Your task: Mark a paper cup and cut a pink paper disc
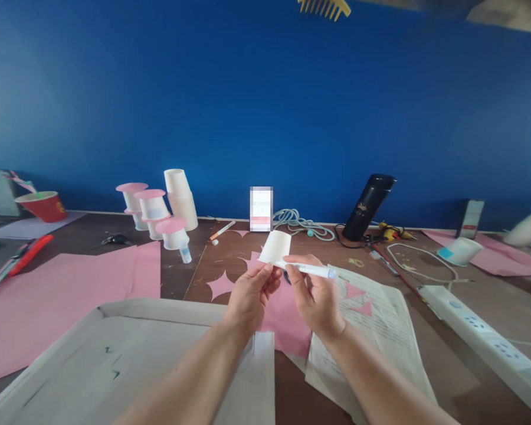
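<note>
In the middle of the view my left hand [253, 295] pinches the rim of a white paper cup [276, 245], which is tilted with its rim toward me. My right hand [315, 298] is closed on a white pen with a pale blue end [312, 270], held roughly level beside the cup. The pen's left tip is hidden near the fingers. Beneath both hands lies a pink paper sheet [285, 321], with a star-shaped pink scrap [221, 285] to its left.
Cups with pink discs [153, 206] and a stacked pair of white cups [180, 200] stand back left. A black flask [368, 208], coiled cable [298, 224] and power strip [482, 330] are rightward. A cutter [30, 256] lies left; a white board [159, 360] is in front.
</note>
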`<state>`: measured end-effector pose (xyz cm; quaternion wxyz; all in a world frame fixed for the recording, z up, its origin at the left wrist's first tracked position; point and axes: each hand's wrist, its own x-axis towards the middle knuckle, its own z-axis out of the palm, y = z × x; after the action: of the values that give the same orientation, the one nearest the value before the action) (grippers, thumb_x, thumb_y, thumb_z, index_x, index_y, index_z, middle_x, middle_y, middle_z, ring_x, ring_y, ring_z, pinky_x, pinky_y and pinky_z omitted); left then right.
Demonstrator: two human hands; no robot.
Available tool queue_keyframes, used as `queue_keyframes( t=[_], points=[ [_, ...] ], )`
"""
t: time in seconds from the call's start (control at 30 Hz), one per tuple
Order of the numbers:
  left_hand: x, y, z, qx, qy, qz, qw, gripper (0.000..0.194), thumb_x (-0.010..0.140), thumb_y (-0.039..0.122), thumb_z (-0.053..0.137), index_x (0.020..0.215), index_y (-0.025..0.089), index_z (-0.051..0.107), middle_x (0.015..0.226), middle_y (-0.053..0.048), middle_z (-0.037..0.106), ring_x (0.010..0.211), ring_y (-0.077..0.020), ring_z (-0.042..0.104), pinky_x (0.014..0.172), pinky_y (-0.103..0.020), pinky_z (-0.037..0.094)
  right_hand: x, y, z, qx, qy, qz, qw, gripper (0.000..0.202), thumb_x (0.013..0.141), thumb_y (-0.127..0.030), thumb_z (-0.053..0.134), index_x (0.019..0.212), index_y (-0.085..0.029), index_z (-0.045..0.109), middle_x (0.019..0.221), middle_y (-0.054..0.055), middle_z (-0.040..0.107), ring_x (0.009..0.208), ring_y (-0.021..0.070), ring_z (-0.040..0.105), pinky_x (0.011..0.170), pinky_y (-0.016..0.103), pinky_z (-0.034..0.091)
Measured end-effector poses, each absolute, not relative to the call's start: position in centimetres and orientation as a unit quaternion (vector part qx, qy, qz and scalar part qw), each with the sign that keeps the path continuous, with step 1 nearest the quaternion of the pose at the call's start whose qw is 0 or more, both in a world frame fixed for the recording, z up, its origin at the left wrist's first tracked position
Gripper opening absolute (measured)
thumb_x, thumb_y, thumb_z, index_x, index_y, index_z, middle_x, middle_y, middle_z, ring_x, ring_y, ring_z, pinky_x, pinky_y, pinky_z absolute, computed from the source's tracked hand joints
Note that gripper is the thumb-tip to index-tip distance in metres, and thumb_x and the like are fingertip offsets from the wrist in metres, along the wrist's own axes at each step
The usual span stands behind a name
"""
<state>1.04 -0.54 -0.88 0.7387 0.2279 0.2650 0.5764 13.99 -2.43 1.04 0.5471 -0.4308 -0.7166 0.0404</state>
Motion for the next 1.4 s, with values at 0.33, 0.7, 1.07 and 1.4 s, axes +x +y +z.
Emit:
queue_keyframes(
  t=[0.33, 0.7, 1.07, 1.4],
  points=[
    [1.09, -0.63, -0.90, 0.228, 0.267, 0.577, 0.738, 0.015, 0.071, 0.021, 0.076, 0.080, 0.011, 0.071, 0.076, -0.004, 0.068, 0.073, -0.0084, 0.063, 0.070, -0.016, 0.050, 13.92, -2.26, 1.13, -0.428, -0.731, -0.001, 0.531, 0.014, 0.092, -0.022, 0.051, 0.101, -0.020, 0.062, 0.092, 0.005, 0.068, 0.084, 0.0185, 0.063, 0.076, 0.034, 0.049],
    [1.05, -0.61, -0.76, 0.215, 0.264, 0.580, 0.740, 0.015, 0.069, 0.021, 0.078, 0.077, 0.010, 0.070, 0.074, -0.004, 0.067, 0.072, -0.0082, 0.063, 0.067, -0.016, 0.050, 13.78, -2.18, 1.13, -0.437, -0.733, -0.022, 0.521, 0.014, 0.093, -0.022, 0.050, 0.098, -0.020, 0.062, 0.091, 0.005, 0.069, 0.085, 0.0192, 0.063, 0.076, 0.035, 0.046],
    [0.90, -0.58, -0.75, 0.199, 0.269, 0.582, 0.741, 0.009, 0.075, 0.016, 0.072, 0.079, 0.009, 0.069, 0.074, -0.004, 0.066, 0.069, -0.0073, 0.062, 0.065, -0.016, 0.051, 13.55, -2.27, 1.11, -0.443, -0.727, -0.033, 0.524, 0.014, 0.093, -0.022, 0.048, 0.097, -0.019, 0.061, 0.088, 0.006, 0.068, 0.083, 0.0191, 0.062, 0.077, 0.035, 0.045],
    [0.84, -0.63, -0.61, 0.189, 0.274, 0.582, 0.742, 0.005, 0.078, 0.014, 0.068, 0.077, 0.009, 0.067, 0.073, -0.004, 0.064, 0.068, -0.0067, 0.061, 0.063, -0.015, 0.052, 13.85, -2.25, 1.19, -0.454, -0.713, -0.054, 0.532, 0.013, 0.093, -0.022, 0.048, 0.095, -0.019, 0.061, 0.089, 0.007, 0.068, 0.083, 0.0193, 0.062, 0.077, 0.035, 0.045]
  ],
)
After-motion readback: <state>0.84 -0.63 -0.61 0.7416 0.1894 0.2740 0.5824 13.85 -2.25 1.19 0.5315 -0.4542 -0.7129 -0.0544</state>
